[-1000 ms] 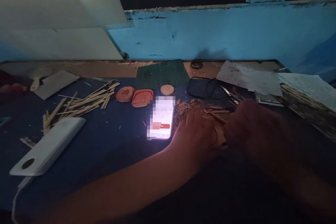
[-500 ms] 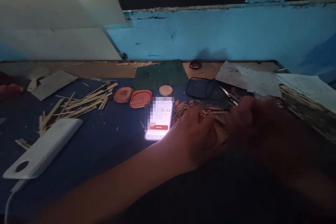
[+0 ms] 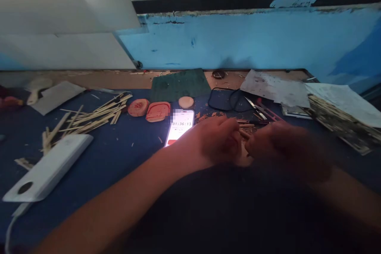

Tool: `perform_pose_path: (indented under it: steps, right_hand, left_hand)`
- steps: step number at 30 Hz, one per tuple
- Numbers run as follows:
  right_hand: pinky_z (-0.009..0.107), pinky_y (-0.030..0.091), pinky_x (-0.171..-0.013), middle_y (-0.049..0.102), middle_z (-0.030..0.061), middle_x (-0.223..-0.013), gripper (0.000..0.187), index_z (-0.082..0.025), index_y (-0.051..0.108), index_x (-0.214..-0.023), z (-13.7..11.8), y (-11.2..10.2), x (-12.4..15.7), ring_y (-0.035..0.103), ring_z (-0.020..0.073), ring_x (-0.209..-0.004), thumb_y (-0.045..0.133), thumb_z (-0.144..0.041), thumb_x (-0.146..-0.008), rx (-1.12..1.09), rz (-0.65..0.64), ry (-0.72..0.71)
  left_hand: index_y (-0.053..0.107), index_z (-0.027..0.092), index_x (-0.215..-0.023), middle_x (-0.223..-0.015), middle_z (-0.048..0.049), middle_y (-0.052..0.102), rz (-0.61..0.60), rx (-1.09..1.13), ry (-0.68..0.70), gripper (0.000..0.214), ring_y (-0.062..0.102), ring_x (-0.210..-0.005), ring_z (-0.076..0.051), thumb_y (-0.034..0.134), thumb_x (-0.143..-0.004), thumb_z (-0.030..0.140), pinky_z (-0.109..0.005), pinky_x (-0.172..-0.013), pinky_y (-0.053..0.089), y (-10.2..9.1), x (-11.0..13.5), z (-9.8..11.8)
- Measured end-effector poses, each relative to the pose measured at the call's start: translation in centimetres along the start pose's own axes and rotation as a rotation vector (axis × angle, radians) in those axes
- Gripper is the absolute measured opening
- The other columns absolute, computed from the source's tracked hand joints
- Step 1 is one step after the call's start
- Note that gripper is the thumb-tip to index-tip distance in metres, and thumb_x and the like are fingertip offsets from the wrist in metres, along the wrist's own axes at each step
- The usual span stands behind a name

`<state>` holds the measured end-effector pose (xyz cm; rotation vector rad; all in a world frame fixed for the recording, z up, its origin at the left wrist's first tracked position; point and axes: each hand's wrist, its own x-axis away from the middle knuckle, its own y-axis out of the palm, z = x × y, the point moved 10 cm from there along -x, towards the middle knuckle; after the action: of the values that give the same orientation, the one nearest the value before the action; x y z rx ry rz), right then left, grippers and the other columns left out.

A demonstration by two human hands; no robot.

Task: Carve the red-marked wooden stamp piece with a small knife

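Pale wood piece (image 3: 245,160), rough-edged, under curled left hand (image 3: 217,141) and right hand (image 3: 285,151), grip too blurred to tell, orange shavings (image 3: 208,116) beside

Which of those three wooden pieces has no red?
The small pale disc by the green mat; the darker round piece and the rounded rectangular one both show red.

The head-worn camera looks forward and down over the left hand (image 3: 217,139) and right hand (image 3: 285,151) toward a blue wall (image 3: 238,39).

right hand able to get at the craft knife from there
Probably yes: the right hand sits just below the craft knife, with only low wood slivers between them, so the way looks free.
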<state>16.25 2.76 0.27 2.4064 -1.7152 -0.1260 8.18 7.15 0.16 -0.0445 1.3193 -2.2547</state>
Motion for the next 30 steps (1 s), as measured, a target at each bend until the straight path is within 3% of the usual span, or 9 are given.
perform_pose_path:
  steps: [4,9,14,18,23,30]
  right_hand:
    - [0.029,0.036,-0.045,0.035,-0.0019,-0.049,0.063,-0.023,0.035,-0.049,-1.9,-0.8,0.2,0.035,0.0142,-0.047,0.063,-0.059,-0.092,0.019,0.129,-0.104]
    - [0.031,0.038,-0.048,0.027,-0.0035,-0.045,0.065,-0.023,0.033,-0.047,-2.9,-0.6,0.3,0.03,0.0131,-0.044,0.069,-0.062,-0.084,-0.065,0.211,-0.106]
    - [0.03,0.028,-0.045,0.029,-0.0025,-0.046,0.056,-0.022,0.032,-0.046,-2.2,-1.3,0.0,0.028,0.013,-0.045,0.063,-0.04,-0.088,-0.103,0.373,-0.207]
    - [0.03,0.026,-0.046,0.028,-0.0031,-0.047,0.051,-0.022,0.033,-0.05,-1.6,-1.2,0.0,0.026,0.0129,-0.044,0.053,-0.036,-0.095,-0.124,0.377,-0.256]
    - [0.03,0.025,-0.047,0.036,-0.0018,-0.048,0.052,-0.022,0.037,-0.049,-0.8,-1.8,0.4,0.03,0.0138,-0.048,0.059,-0.035,-0.094,0.025,0.443,-0.172]
    - [0.028,0.026,-0.042,0.024,-0.0034,-0.043,0.055,-0.02,0.028,-0.047,-2.6,-1.6,0.3,0.025,0.0106,-0.04,0.065,-0.038,-0.083,-0.143,0.432,-0.269]
  left_hand:
    - [0.056,0.024,-0.105,-0.1,0.0009,0.066,-0.095,0.01,-0.037,0.03,0.067,-0.086,-0.017,0.076,-0.084,0.032,-0.027,-0.07,0.048,-0.2,0.2,0.2]
    - [0.051,0.022,-0.099,-0.095,-0.0004,0.065,-0.096,-0.09,-0.099,0.025,0.067,-0.081,-0.017,0.071,-0.084,0.022,-0.027,-0.067,0.049,0.4,0.2,0.2]
    - [0.051,0.021,-0.1,-0.101,-0.0052,0.067,-0.111,-0.243,-0.111,0.017,0.068,-0.093,-0.022,0.065,-0.09,0.017,-0.033,-0.078,0.055,0.8,-0.1,1.0]
    - [0.052,0.02,-0.1,-0.1,-0.0063,0.067,-0.131,-0.31,-0.15,0.006,0.067,-0.093,-0.023,0.057,-0.098,0.017,-0.036,-0.082,0.057,0.9,-0.3,1.7]
    - [0.052,0.019,-0.099,-0.101,-0.0077,0.067,-0.145,-0.35,-0.174,0.004,0.067,-0.093,-0.025,0.055,-0.1,0.016,-0.039,-0.083,0.058,1.1,-0.1,2.3]
    - [0.051,0.02,-0.097,-0.095,-0.0059,0.064,-0.076,-0.466,-0.107,0.009,0.065,-0.088,-0.024,0.053,-0.098,0.011,-0.038,-0.077,0.056,1.1,0.3,3.1]
